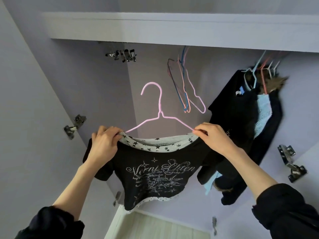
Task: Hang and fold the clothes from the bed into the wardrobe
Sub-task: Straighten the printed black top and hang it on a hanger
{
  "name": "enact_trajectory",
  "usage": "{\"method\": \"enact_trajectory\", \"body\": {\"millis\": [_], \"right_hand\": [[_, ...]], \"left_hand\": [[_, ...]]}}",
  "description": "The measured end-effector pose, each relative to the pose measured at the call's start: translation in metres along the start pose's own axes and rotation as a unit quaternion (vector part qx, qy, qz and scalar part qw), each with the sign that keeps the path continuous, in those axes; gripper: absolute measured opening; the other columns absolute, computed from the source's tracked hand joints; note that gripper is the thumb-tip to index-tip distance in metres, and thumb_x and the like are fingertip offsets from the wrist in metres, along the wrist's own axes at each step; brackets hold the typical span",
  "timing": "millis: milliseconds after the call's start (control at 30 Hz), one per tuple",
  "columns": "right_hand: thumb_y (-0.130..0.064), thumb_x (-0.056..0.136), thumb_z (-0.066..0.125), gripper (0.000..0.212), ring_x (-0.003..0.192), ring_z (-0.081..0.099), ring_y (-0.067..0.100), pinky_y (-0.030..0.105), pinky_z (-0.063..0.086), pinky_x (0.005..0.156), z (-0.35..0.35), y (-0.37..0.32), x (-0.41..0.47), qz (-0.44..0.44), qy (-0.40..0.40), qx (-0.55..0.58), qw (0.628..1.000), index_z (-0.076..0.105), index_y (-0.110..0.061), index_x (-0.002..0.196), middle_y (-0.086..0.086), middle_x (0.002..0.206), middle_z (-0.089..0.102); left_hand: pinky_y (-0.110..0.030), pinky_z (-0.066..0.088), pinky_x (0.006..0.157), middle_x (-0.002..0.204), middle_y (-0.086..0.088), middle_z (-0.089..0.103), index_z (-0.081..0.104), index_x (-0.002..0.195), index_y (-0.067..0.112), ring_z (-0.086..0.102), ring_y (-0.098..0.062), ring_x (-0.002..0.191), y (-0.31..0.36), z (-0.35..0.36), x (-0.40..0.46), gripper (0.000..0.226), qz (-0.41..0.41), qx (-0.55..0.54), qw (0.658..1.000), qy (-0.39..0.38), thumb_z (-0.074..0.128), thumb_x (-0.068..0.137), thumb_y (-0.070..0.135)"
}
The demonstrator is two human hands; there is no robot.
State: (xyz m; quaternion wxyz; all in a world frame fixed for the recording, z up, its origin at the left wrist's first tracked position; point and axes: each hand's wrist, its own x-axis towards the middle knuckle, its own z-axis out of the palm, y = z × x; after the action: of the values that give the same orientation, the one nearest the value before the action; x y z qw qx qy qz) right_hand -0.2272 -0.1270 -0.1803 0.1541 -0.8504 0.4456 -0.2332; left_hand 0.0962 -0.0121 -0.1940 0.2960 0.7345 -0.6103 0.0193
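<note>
While the left hand (103,144) and the right hand (213,137) each pinch one shoulder of the black top (151,173), the top hangs between them on one pink hanger (159,116). Both hands hold it up inside the open wardrobe (120,26). Behind it hang about four bare hangers (185,87) and one bunch of dark clothes (241,126).

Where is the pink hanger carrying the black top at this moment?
In the head view the pink hanger is centre frame, held up inside the wardrobe by both hands, left of the empty hangers; its hook is not on the rail.
</note>
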Motion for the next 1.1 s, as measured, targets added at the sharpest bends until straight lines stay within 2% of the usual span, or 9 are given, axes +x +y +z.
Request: {"method": "enact_trajectory", "body": {"millis": [200,300,400,567,733,867,967,1033,1100], "right_hand": [[-0.019,0.090,0.061,0.029,0.098,0.056,0.006,0.021,0.043,0.089,-0.007,0.004,-0.019,0.035,-0.029,0.041,0.998,0.062,-0.010,0.118,-0.002,0.107,0.063],[-0.018,0.089,0.063,0.022,0.094,0.059,0.014,0.027,0.047,0.086,-0.009,0.007,-0.034,0.052,0.009,0.026,0.998,0.065,-0.005,0.107,0.003,0.100,0.065],[-0.019,0.089,0.064,0.015,0.086,0.060,0.017,0.036,0.050,0.080,-0.013,0.011,-0.054,0.053,0.036,-0.009,0.998,0.063,-0.007,0.097,-0.002,0.092,0.060],[-0.027,0.095,0.053,0.017,0.082,0.055,0.017,0.026,0.037,0.066,-0.029,0.014,-0.090,0.101,0.026,-0.135,0.985,0.057,-0.015,0.105,-0.011,0.092,0.045],[-0.032,0.095,0.049,0.018,0.092,0.059,0.016,0.026,0.035,0.062,-0.044,0.014,-0.120,0.164,0.071,-0.237,0.955,0.057,-0.019,0.107,-0.007,0.103,0.055],[-0.029,0.098,0.043,0.022,0.091,0.063,0.022,0.029,0.039,0.061,-0.050,0.015,-0.127,0.263,0.067,-0.291,0.918,0.053,-0.015,0.111,0.000,0.110,0.056],[-0.021,0.098,0.042,0.021,0.090,0.063,0.028,0.030,0.037,0.059,-0.056,0.017,-0.125,0.336,0.086,-0.277,0.896,0.052,-0.009,0.112,0.006,0.115,0.055],[-0.020,0.098,0.041,0.022,0.093,0.062,0.030,0.031,0.037,0.061,-0.060,0.017,-0.123,0.369,0.106,-0.259,0.886,0.050,-0.008,0.114,0.008,0.119,0.053],[-0.020,0.098,0.041,0.023,0.097,0.061,0.031,0.032,0.037,0.063,-0.065,0.015,-0.118,0.382,0.126,-0.243,0.883,0.049,-0.007,0.115,0.009,0.121,0.052]], "left_hand": [[-0.036,0.019,0.088,0.106,-0.005,0.063,0.064,0.103,0.007,0.040,-0.028,0.109,0.002,0.007,-0.001,0.019,-0.036,-0.051,0.998,-0.020,0.046,0.096,0.006],[-0.039,0.022,0.094,0.110,-0.007,0.063,0.065,0.105,0.006,0.038,-0.029,0.112,0.006,0.014,0.002,0.020,-0.034,-0.060,0.996,-0.050,0.047,0.096,0.008],[-0.040,0.023,0.094,0.114,-0.002,0.062,0.065,0.109,0.010,0.037,-0.026,0.115,0.017,0.025,0.002,0.022,-0.009,-0.029,0.996,-0.088,0.047,0.097,0.013],[-0.040,0.041,0.095,0.119,-0.003,0.063,0.063,0.119,0.014,0.052,-0.029,0.113,0.044,0.057,0.002,0.027,0.070,-0.061,0.985,-0.145,0.051,0.094,0.012],[-0.032,0.032,0.107,0.138,-0.002,0.049,0.046,0.137,0.016,0.043,-0.024,0.129,0.089,0.087,-0.002,0.046,0.151,-0.091,0.955,-0.238,0.052,0.092,0.008],[-0.043,0.032,0.109,0.139,-0.012,0.045,0.049,0.135,0.012,0.040,-0.033,0.130,0.119,0.089,0.016,0.045,0.219,-0.077,0.952,-0.198,0.052,0.090,0.006],[-0.053,0.048,0.090,0.126,-0.018,0.055,0.053,0.124,0.016,0.054,-0.042,0.112,0.144,0.075,0.035,0.041,0.279,-0.071,0.949,-0.133,0.044,0.084,0.020],[-0.053,0.052,0.079,0.122,-0.019,0.056,0.054,0.119,0.015,0.056,-0.043,0.106,0.160,0.062,0.045,0.040,0.302,-0.066,0.947,-0.086,0.047,0.080,0.014],[-0.052,0.051,0.079,0.123,-0.019,0.056,0.057,0.117,0.012,0.052,-0.044,0.114,0.175,0.050,0.053,0.041,0.320,-0.061,0.945,-0.036,0.055,0.077,0.002]]}}
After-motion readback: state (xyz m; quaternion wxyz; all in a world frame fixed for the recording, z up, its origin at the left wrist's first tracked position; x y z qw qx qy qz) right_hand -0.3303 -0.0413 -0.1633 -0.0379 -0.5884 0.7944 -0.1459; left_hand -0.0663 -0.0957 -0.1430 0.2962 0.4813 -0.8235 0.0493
